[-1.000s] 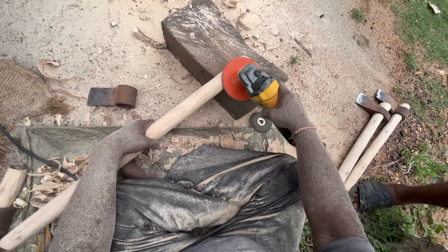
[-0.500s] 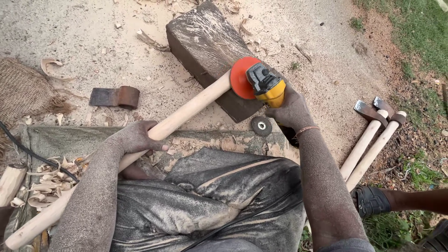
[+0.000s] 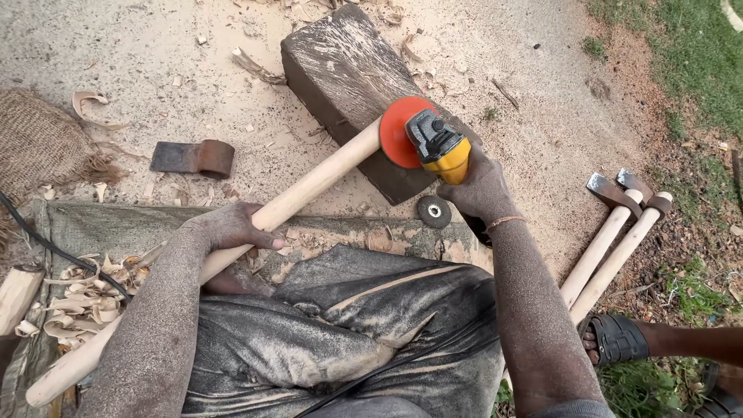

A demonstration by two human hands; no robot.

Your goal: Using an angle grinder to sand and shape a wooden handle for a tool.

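A: What is nearest to the camera?

B: The lap, covered by a dark dusty sheet point(image 3: 340, 340). Both arms reach forward over it. At the left, pale wood shavings point(image 3: 77, 298) lie on the ground beside a black cable point(image 3: 54, 248).

A: What does the left hand do?

B: The left hand point(image 3: 228, 228) has its grip closed around a long pale wooden handle point(image 3: 309, 190), about at the middle. The handle runs slanted from the lower left up to the right, and its far end rests on a dark wooden block point(image 3: 348, 70).

A: And the right hand?

B: The right hand point(image 3: 484, 190) has its grip closed on a yellow and black grinder point(image 3: 437, 143). The orange disc point(image 3: 398, 131) of the grinder touches the far end of the handle, above the block.

A: What lies close around?

B: A small grey spare disc point(image 3: 434, 210) lies on the ground just beside the right hand. At the right, two axes point(image 3: 611, 240) with pale handles lie side by side, and a foot in a black sandal point(image 3: 615, 340) of another person is near them.

A: And farther away?

B: An axe head point(image 3: 192, 157) without handle lies on the sandy ground at the left, and a piece of sacking point(image 3: 39, 143) is at the left edge. Grass point(image 3: 689, 54) is at the far right.
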